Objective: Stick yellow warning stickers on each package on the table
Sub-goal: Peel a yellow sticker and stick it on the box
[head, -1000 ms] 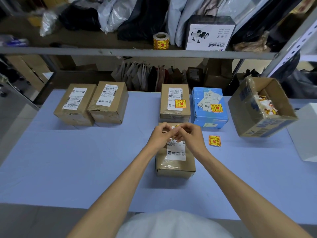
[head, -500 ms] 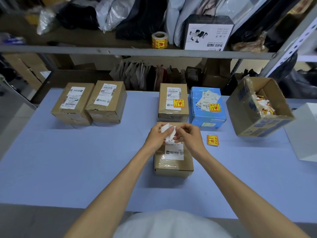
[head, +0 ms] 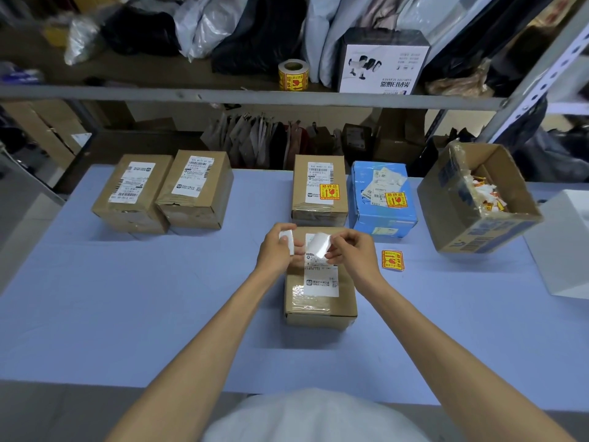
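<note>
Over the nearest brown box [head: 320, 303], the left hand [head: 276, 252] pinches a white slip [head: 287, 240] and the right hand [head: 354, 254] pinches a white sheet [head: 318, 245]. A yellow sticker [head: 393, 260] lies on the table [head: 127, 314] beside them.

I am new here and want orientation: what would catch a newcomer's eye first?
Mid-table, the left hand and right hand each pinch a white slip above the central brown package. Behind it, yellow stickers mark a brown package and a blue package; two brown packages at far left have none.

- Four sealed brown cardboard packages [head: 132, 189] [head: 196, 189] [head: 318, 205] [head: 320, 306]
- One blue cardboard package [head: 382, 218]
- One open brown cardboard box [head: 452, 212] of sticker scraps
- Three yellow warning stickers face up [head: 329, 192] [head: 395, 199] [head: 393, 260]
- One yellow sticker roll [head: 293, 74]
</note>
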Tool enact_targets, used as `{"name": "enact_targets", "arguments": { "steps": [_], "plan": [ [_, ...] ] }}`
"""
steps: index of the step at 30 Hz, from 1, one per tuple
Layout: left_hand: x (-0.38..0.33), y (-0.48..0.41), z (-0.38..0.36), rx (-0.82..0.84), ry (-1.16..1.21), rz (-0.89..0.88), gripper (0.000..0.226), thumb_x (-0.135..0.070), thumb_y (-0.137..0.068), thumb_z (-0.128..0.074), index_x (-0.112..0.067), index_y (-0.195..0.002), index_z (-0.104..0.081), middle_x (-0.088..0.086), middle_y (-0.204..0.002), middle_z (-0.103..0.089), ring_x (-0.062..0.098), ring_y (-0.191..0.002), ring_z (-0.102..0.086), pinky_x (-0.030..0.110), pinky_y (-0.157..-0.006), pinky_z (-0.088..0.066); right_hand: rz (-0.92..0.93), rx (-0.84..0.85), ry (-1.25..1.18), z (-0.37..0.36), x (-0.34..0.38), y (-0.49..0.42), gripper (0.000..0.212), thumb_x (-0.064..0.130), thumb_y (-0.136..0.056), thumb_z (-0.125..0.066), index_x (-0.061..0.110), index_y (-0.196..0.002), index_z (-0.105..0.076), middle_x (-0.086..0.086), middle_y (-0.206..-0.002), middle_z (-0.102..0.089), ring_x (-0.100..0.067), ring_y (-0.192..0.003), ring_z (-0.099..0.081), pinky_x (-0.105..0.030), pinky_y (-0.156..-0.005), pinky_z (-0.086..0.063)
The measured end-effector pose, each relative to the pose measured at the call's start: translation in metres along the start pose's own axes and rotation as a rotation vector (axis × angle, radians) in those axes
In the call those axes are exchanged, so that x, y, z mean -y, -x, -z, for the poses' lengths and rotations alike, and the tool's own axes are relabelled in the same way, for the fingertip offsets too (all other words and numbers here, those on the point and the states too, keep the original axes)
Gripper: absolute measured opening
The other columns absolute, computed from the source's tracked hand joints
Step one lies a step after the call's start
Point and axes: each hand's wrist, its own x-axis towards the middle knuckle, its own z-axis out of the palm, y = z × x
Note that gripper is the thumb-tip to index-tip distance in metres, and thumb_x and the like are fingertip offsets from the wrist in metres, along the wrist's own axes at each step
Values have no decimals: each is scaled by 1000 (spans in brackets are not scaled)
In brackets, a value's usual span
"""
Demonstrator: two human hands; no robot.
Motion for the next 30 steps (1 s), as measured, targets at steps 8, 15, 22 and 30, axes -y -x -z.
{"name": "enact_targets", "arguments": {
  "steps": [8, 15, 22, 30],
  "plan": [
    [-4, 4, -7, -66, -99, -35, 46, -38, -100, -38, -15, -62, -49, -2, -62, -47, 12, -61, -41, 26, -59, -33, 10, -21, 7, 0, 3, 1, 9, 6, -91, -56, 2, -87, -63, -14, -69, -66, -18, -59, -65, -22, -52, -54],
    [-9, 4, -9, -48, -179, 17, 27, -19, -101, -32, -14, -120, -51, 11, -114, -57, 26, -103, -56, 24, -63, -39, 19, -31, 36, -1, 7, 1, 9, 8, -92, -56, 2, -90, -63, -13, -72, -67, -19, -62, -66, -23, -56, -55],
    [-9, 10, -9, 83, -253, -37, 30, -5, -97, -36, -15, -125, -32, 8, -108, -49, 18, -91, -50, 24, -63, -42, 12, -40, 26, -4, 8, 1, 10, 6, -90, -55, 5, -83, -62, -13, -68, -66, -19, -60, -66, -22, -52, -54],
    [-14, 17, -14, 46, -220, -214, 40, 8, -84, -31, -20, -75, -58, 0, -77, -59, 18, -81, -54, 31, -72, -46, 4, -82, 47, -6, 8, 3, 9, 5, -89, -55, 4, -84, -63, -13, -70, -67, -17, -58, -65, -20, -48, -50]
  ]
}}
